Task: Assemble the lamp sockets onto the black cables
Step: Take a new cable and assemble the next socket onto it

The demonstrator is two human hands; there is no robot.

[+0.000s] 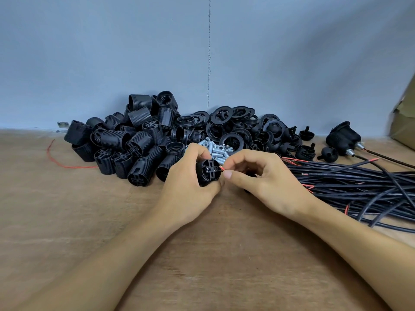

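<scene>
A blue-grey wall (134, 52) backs a bare plywood surface (202, 243), where a heap of black threaded lamp sockets (125, 140) lies at the rear left, with flat black rings (233, 122) and small metal tubes (216, 150) beside it. A thick bundle of black cables (359, 182) trails off to the right. The left hand (186, 185) curls round one socket (207, 173) just above the surface, its terminal end turned up toward the camera. The right hand (260, 176) pinches a thin red wire (222, 169) between thumb and forefinger, the tip right at the socket's terminal block; the cable it belongs to is hidden behind that hand. From here the wire looks likely to buckle or slip past the slot if it is pushed at an angle, since so little of it stands clear of the fingertips. The socket could also roll in the left hand's hold, which would shift the slot out of line. The second conductor is out of sight, so I cannot tell whether it is seated. No brand, label or readable writing shows on any part.
</scene>
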